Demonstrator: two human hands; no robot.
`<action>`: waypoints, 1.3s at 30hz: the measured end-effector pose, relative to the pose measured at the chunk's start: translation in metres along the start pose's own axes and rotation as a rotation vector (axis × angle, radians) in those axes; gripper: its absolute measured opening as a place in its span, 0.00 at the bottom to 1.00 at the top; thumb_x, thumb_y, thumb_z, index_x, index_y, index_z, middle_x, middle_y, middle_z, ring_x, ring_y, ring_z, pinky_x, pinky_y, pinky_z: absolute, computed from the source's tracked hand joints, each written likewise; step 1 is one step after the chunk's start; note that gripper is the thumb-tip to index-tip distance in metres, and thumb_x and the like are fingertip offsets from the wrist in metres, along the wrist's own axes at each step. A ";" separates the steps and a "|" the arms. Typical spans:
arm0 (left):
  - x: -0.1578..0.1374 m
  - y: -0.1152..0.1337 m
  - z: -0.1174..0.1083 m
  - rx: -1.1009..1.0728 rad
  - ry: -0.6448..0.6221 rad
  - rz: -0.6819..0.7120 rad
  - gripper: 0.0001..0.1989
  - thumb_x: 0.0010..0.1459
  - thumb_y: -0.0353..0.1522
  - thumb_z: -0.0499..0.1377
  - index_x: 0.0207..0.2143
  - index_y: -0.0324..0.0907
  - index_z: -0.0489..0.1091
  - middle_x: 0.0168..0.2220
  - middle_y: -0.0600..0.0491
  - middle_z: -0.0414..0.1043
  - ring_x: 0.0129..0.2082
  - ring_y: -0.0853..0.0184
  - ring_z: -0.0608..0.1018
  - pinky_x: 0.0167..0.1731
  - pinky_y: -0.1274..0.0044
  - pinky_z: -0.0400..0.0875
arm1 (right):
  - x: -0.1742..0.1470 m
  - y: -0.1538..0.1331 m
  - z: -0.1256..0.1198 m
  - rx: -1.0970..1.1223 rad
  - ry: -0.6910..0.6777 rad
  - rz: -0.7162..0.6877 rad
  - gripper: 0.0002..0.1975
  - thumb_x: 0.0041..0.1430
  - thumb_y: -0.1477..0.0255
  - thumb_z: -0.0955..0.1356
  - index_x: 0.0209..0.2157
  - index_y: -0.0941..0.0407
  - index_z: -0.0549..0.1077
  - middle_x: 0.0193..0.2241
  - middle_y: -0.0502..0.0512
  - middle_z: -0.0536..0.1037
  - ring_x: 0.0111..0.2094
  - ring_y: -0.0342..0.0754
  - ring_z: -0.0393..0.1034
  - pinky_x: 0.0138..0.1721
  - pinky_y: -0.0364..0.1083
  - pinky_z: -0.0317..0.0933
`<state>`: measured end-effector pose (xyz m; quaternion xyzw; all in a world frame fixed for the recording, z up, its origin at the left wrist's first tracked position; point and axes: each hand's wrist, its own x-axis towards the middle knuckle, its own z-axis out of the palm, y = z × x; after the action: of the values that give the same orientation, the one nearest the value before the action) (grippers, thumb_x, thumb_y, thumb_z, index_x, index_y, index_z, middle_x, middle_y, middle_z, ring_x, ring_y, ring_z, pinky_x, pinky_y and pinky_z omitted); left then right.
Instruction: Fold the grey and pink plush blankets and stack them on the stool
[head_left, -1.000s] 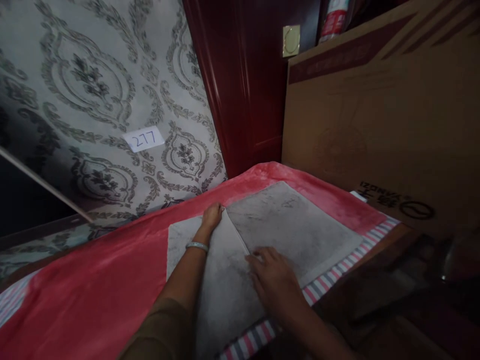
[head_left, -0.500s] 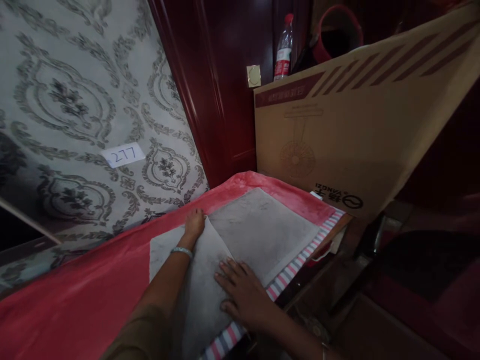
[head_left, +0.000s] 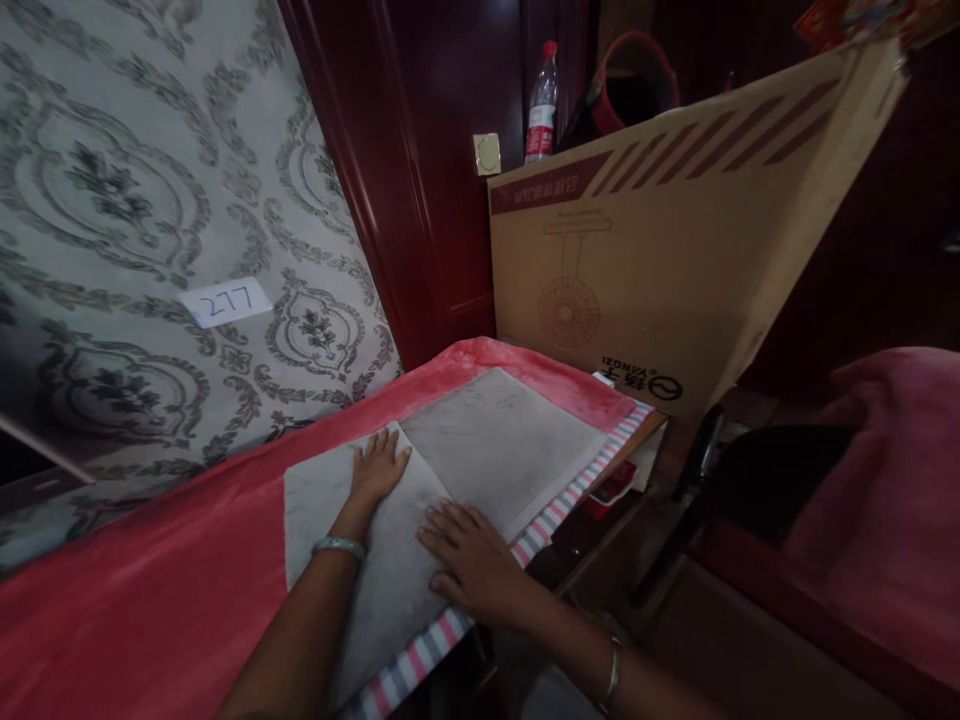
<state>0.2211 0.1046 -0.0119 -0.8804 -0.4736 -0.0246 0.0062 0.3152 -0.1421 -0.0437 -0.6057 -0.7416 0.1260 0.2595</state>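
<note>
Two grey cloth pieces lie side by side on a table spread with a red cloth [head_left: 172, 590]. My left hand [head_left: 380, 467], with a bangle at the wrist, rests flat on the nearer grey cloth [head_left: 319, 500], close to its upper corner, fingers spread. Lower down, my right hand [head_left: 472, 560] lies open on the same cloth near the seam where it meets the farther grey cloth [head_left: 502, 450]. Neither hand grips anything. A striped edging [head_left: 559, 505] runs along the table's near side, beside my right hand.
A large cardboard box [head_left: 637, 260] stands beyond the table's far end, with a red-capped bottle [head_left: 541, 105] behind it. Patterned wallpaper [head_left: 135, 200] carries a paper label [head_left: 227, 301] reading 277. At right is a pink cloth [head_left: 892, 500] over a dark seat.
My left hand has gone from a closed grasp at the cloth's corner to lying flat with spread fingers. My right hand remains flat near the seam. The camera view has shifted slightly.
</note>
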 end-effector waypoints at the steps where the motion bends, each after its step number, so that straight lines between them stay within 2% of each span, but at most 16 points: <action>1: 0.000 0.000 0.000 -0.002 0.002 0.005 0.32 0.68 0.43 0.41 0.69 0.40 0.54 0.72 0.43 0.45 0.71 0.52 0.51 0.66 0.53 0.46 | -0.001 0.006 -0.001 0.014 -0.004 -0.025 0.31 0.68 0.56 0.62 0.68 0.51 0.58 0.70 0.56 0.53 0.71 0.53 0.40 0.69 0.57 0.38; 3: 0.001 -0.001 -0.001 -0.005 0.000 0.008 0.32 0.68 0.44 0.41 0.69 0.41 0.53 0.72 0.43 0.45 0.71 0.52 0.51 0.66 0.53 0.46 | -0.003 0.026 -0.009 0.065 0.019 -0.067 0.30 0.66 0.58 0.64 0.67 0.52 0.61 0.68 0.58 0.59 0.69 0.51 0.49 0.67 0.54 0.46; 5: 0.002 -0.001 -0.002 -0.007 -0.007 0.004 0.32 0.68 0.45 0.41 0.69 0.41 0.53 0.72 0.43 0.45 0.71 0.52 0.51 0.66 0.53 0.46 | -0.005 0.056 -0.030 0.097 0.134 -0.026 0.28 0.66 0.63 0.64 0.65 0.54 0.63 0.64 0.60 0.66 0.64 0.49 0.60 0.63 0.51 0.54; 8: 0.002 -0.001 -0.002 -0.011 -0.007 0.010 0.33 0.67 0.47 0.43 0.70 0.44 0.52 0.72 0.44 0.44 0.71 0.51 0.50 0.66 0.52 0.46 | -0.011 0.108 -0.078 -0.022 0.448 0.281 0.28 0.63 0.71 0.62 0.65 0.57 0.62 0.60 0.63 0.70 0.60 0.52 0.65 0.61 0.55 0.57; 9: 0.001 -0.001 -0.002 -0.014 -0.005 0.011 0.33 0.67 0.48 0.43 0.70 0.44 0.52 0.72 0.44 0.44 0.71 0.51 0.50 0.66 0.52 0.46 | -0.014 0.125 -0.095 -0.076 0.510 0.404 0.29 0.62 0.72 0.63 0.65 0.59 0.62 0.59 0.65 0.72 0.59 0.53 0.66 0.61 0.55 0.58; 12: 0.001 0.000 -0.001 -0.017 0.002 0.001 0.33 0.67 0.48 0.44 0.70 0.44 0.53 0.72 0.43 0.45 0.71 0.52 0.50 0.66 0.53 0.46 | -0.027 0.164 -0.130 -0.212 0.520 0.731 0.31 0.61 0.71 0.65 0.65 0.63 0.61 0.57 0.70 0.72 0.58 0.58 0.67 0.57 0.55 0.60; 15: 0.000 0.000 -0.001 -0.006 0.004 -0.002 0.33 0.67 0.48 0.43 0.70 0.44 0.53 0.72 0.44 0.45 0.72 0.52 0.50 0.66 0.54 0.46 | -0.039 0.186 -0.142 -0.199 0.445 0.912 0.31 0.62 0.69 0.65 0.65 0.62 0.61 0.54 0.71 0.75 0.54 0.59 0.70 0.53 0.53 0.62; 18: 0.000 -0.001 0.000 0.007 -0.008 -0.001 0.33 0.67 0.48 0.42 0.70 0.45 0.51 0.73 0.44 0.44 0.72 0.52 0.50 0.66 0.54 0.46 | -0.044 0.199 -0.142 -0.143 0.424 0.924 0.25 0.59 0.69 0.67 0.57 0.63 0.70 0.49 0.70 0.78 0.51 0.58 0.72 0.50 0.50 0.62; 21: 0.001 -0.002 0.002 -0.003 -0.009 0.001 0.34 0.67 0.48 0.42 0.70 0.44 0.51 0.73 0.44 0.43 0.72 0.52 0.49 0.66 0.53 0.45 | -0.046 0.209 -0.145 -0.073 0.445 0.915 0.14 0.55 0.70 0.69 0.42 0.62 0.78 0.39 0.65 0.81 0.42 0.54 0.74 0.43 0.47 0.63; 23: 0.002 -0.003 0.004 -0.019 0.003 0.003 0.34 0.67 0.48 0.43 0.70 0.44 0.52 0.73 0.44 0.44 0.72 0.52 0.49 0.66 0.53 0.44 | -0.048 0.214 -0.148 -0.001 0.469 0.913 0.09 0.52 0.69 0.70 0.32 0.60 0.77 0.30 0.59 0.80 0.33 0.51 0.73 0.35 0.45 0.62; 26: 0.003 -0.003 0.005 -0.030 0.030 0.002 0.33 0.66 0.49 0.44 0.69 0.46 0.53 0.72 0.45 0.45 0.71 0.52 0.50 0.66 0.53 0.45 | -0.051 0.215 -0.150 0.121 0.535 0.897 0.09 0.49 0.66 0.71 0.23 0.58 0.73 0.19 0.52 0.73 0.25 0.47 0.68 0.27 0.43 0.58; 29: 0.002 -0.002 0.005 -0.029 0.032 -0.002 0.33 0.66 0.50 0.44 0.69 0.48 0.53 0.72 0.46 0.46 0.71 0.52 0.50 0.66 0.53 0.45 | -0.051 0.208 -0.144 0.250 0.616 0.844 0.12 0.49 0.63 0.70 0.23 0.57 0.71 0.19 0.52 0.73 0.23 0.46 0.67 0.25 0.43 0.58; 35: -0.001 -0.002 0.005 -0.063 0.015 -0.003 0.33 0.66 0.48 0.45 0.69 0.45 0.54 0.72 0.44 0.44 0.72 0.52 0.49 0.67 0.53 0.42 | -0.043 0.185 -0.125 0.424 0.705 0.757 0.16 0.53 0.58 0.67 0.26 0.58 0.72 0.24 0.60 0.77 0.26 0.50 0.72 0.29 0.46 0.65; 37: 0.000 -0.002 0.004 -0.136 0.031 -0.002 0.32 0.65 0.47 0.47 0.68 0.45 0.57 0.72 0.44 0.45 0.72 0.52 0.48 0.67 0.53 0.39 | -0.040 0.180 -0.124 0.408 0.721 0.757 0.15 0.52 0.59 0.67 0.24 0.58 0.72 0.22 0.60 0.77 0.25 0.51 0.72 0.27 0.47 0.65; 39: 0.002 -0.003 0.001 -0.348 0.032 -0.023 0.31 0.61 0.46 0.53 0.64 0.46 0.63 0.72 0.44 0.47 0.72 0.51 0.47 0.66 0.51 0.35 | -0.035 0.175 -0.127 0.340 0.744 0.754 0.13 0.51 0.61 0.67 0.23 0.57 0.71 0.20 0.58 0.76 0.23 0.51 0.70 0.25 0.46 0.63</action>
<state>0.2198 0.1075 -0.0132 -0.8623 -0.4720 -0.1200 -0.1389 0.5335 -0.1508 -0.0332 -0.7824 -0.3009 0.1055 0.5350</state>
